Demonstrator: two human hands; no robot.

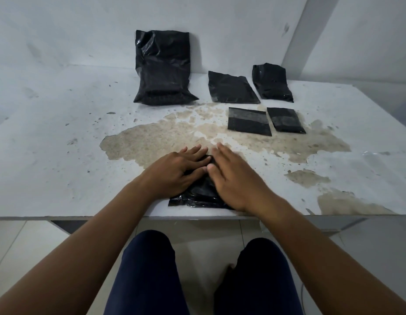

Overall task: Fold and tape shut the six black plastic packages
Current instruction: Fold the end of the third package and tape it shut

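Pressing a black package flat at the near edge of the tabletop, both hands on top of it. Left hand and right hand lie palm-down with fingers straight, fingertips meeting over the middle; not gripping, just pushing down. Five other black packages sit further back: a large bag leaning against the wall, two mid-size ones to its right, and two small flat ones in front of those with clear tape across them. Paint is worn off mid-tabletop.
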